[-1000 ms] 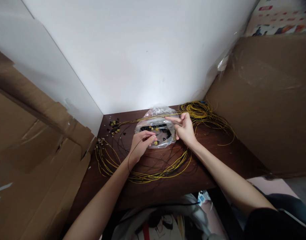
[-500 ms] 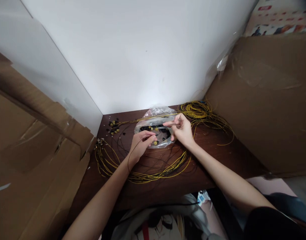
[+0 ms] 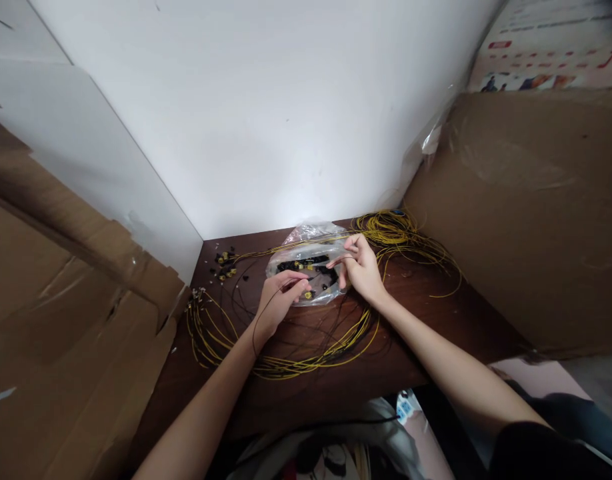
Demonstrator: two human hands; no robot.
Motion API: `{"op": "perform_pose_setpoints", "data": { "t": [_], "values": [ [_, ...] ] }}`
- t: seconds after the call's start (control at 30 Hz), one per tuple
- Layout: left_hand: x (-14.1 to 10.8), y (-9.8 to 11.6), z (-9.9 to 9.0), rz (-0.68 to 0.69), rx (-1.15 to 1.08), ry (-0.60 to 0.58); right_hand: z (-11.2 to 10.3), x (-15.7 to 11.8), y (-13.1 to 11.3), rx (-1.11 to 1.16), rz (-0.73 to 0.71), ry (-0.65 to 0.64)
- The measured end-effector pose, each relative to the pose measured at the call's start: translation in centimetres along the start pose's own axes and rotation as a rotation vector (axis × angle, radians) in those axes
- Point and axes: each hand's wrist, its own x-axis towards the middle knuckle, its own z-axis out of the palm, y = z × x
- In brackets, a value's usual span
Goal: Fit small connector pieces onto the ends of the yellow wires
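My left hand pinches a thin dark wire between thumb and fingers. The wire loops back over the wrist, and its dark tip points right from the fingertips. My right hand faces it a short way off, with thumb and forefinger drawn together. A thin dark line crosses those fingers; what they hold is too small to make out. Beneath both hands lies a clear plastic bag with black connector pieces and small yellow parts in or on it.
A bundle of yellow and black wires curves across the brown table. Another yellow coil sits at the back right. Wire ends with yellow-black connectors lie at left. Cardboard boxes flank both sides, with a white panel behind.
The view has shifted slightly, so the table sits lower in the picture. Both hands keep nearly the same pose over the bag, and the left still grips the wire.
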Motion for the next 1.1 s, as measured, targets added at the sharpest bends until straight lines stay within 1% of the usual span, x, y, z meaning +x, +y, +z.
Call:
{"op": "perform_pose_setpoints", "data": {
  "t": [0.1,0.27,0.4,0.5,0.57,0.63,0.77,0.87,0.93,1.1],
  "values": [
    [0.00,0.03,-0.01,-0.001,0.002,-0.004,0.13,-0.14,-0.35,0.073,0.037,-0.014],
    [-0.10,0.23,0.07,-0.012,-0.006,0.001,0.14,-0.32,-0.92,0.098,0.081,-0.050],
    [-0.09,0.14,0.03,-0.017,-0.004,-0.015,0.20,-0.38,-0.98,0.110,0.087,-0.061],
    [-0.05,0.01,-0.02,-0.017,-0.010,-0.016,0.43,-0.36,-0.85,0.111,0.063,0.019],
    [-0.05,0.00,-0.03,-0.020,-0.004,-0.014,0.54,-0.28,-0.73,0.106,0.020,0.094],
    [-0.07,0.06,-0.02,-0.020,0.001,-0.014,0.54,-0.16,-0.64,0.058,-0.037,0.124],
    [-0.08,0.17,0.02,-0.011,-0.002,-0.016,0.25,0.11,-0.64,-0.177,-0.174,0.067],
    [-0.06,0.15,0.03,-0.015,-0.005,-0.014,0.02,0.19,-0.69,-0.243,-0.247,0.009],
    [-0.03,0.10,0.02,-0.016,-0.007,-0.014,-0.08,0.17,-0.67,-0.251,-0.253,-0.027],
    [-0.02,0.10,0.01,-0.014,-0.004,-0.011,-0.09,0.06,-0.59,-0.227,-0.168,-0.054]
  ]
}}
